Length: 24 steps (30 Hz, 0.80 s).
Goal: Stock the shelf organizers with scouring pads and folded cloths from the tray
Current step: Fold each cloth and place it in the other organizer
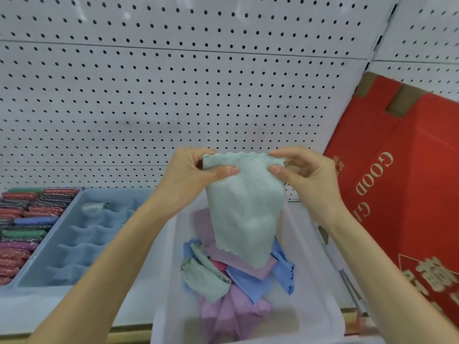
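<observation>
Fingers (223, 172) of the left hand (196, 175) and right hand (300, 175) pinched the two top corners of a mint-green cloth (244, 209). Thumbs on the near face, other fingers curled behind.

Cloth hung open and unfolded, long axis 12 to 6 o'clock, scalloped hem lowest. It hung directly above the clear tray (169, 281).

In the tray beneath lay a loose pile of cloths (236, 294), lilac, blue, pink and green, some part-folded.

Blue organizer (82, 244) sat on the shelf at 9 o'clock of the hands, well apart from the held cloth. One folded green cloth (95, 207) lay in a far compartment. Scouring pads (24, 219) stood in rows farther out at 9 o'clock.

Judged: the cloth wants folding first, then a carry toward 9 o'clock. The left hand was the nearer to the organizer.

Red carton (397, 182) at 3 o'clock, gold print sideways: "GOOD", then "GI" cut off. Gold characters lower down not made out. Pegboard (173, 83) at 12 o'clock.
</observation>
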### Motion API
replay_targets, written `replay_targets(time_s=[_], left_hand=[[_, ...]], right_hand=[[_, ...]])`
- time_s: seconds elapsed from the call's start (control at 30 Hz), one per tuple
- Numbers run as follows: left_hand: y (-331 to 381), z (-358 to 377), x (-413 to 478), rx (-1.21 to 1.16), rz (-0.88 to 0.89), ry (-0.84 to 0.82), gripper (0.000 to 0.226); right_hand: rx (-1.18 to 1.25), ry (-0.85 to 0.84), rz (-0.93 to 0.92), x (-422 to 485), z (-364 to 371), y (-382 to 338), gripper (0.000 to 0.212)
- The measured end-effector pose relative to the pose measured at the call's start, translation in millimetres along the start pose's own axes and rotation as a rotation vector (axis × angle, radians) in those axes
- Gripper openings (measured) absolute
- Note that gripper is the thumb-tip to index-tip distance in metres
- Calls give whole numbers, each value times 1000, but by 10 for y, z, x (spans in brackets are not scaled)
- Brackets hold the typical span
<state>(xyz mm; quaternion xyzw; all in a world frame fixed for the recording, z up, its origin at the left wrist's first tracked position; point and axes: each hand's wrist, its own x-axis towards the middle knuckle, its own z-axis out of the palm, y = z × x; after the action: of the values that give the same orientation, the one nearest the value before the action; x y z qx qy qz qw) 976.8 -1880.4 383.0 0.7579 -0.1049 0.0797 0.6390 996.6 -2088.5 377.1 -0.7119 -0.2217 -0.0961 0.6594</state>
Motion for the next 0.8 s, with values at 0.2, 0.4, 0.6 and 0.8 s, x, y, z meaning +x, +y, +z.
replay_targets(time_s=[0.2, 0.4, 0.6, 0.8], left_hand=[[-11, 14, -11, 123, 32, 10, 34], [-55, 9, -28, 177, 24, -28, 41], [-69, 0, -23, 150, 21, -35, 40], [-77, -26, -28, -4, -11, -46, 30]], right_hand=[[22, 56, 43, -4, -82, 33, 9], [-19, 45, 52, -16, -116, 39, 12], [-52, 57, 51, -5, -117, 41, 13], [-169, -153, 123, 41, -208, -25, 25]])
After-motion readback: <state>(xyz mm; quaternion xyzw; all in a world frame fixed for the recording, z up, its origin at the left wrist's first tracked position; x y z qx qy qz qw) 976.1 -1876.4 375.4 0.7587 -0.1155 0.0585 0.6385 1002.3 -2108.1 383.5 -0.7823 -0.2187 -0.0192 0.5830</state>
